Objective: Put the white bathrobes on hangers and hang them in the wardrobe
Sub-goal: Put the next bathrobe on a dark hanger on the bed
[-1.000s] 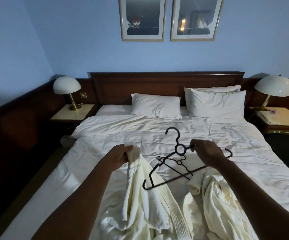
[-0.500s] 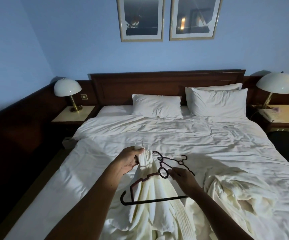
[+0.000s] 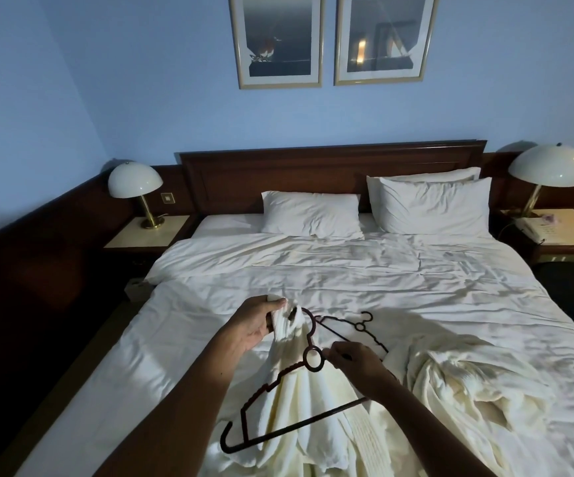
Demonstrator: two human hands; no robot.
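My left hand (image 3: 257, 321) grips the bunched top of a white bathrobe (image 3: 307, 404) and holds it up over the bed. My right hand (image 3: 356, 364) pinches a black hanger (image 3: 280, 380) near the ring below its hook, and the hanger lies tilted against the robe. A second black hanger (image 3: 361, 330) lies flat on the duvet just beyond my right hand. A second white bathrobe (image 3: 464, 383) lies crumpled on the bed to the right. No wardrobe is in view.
A wide bed (image 3: 330, 270) with a white duvet and pillows (image 3: 311, 215) fills the view. Nightstands with dome lamps (image 3: 134, 182) stand on both sides; the right one (image 3: 567, 232) holds a phone. A dark headboard and two framed pictures are behind.
My right hand brought one hanger down and left against the robe. The other hanger now lies on the duvet. My left hand lifted the robe's top slightly.
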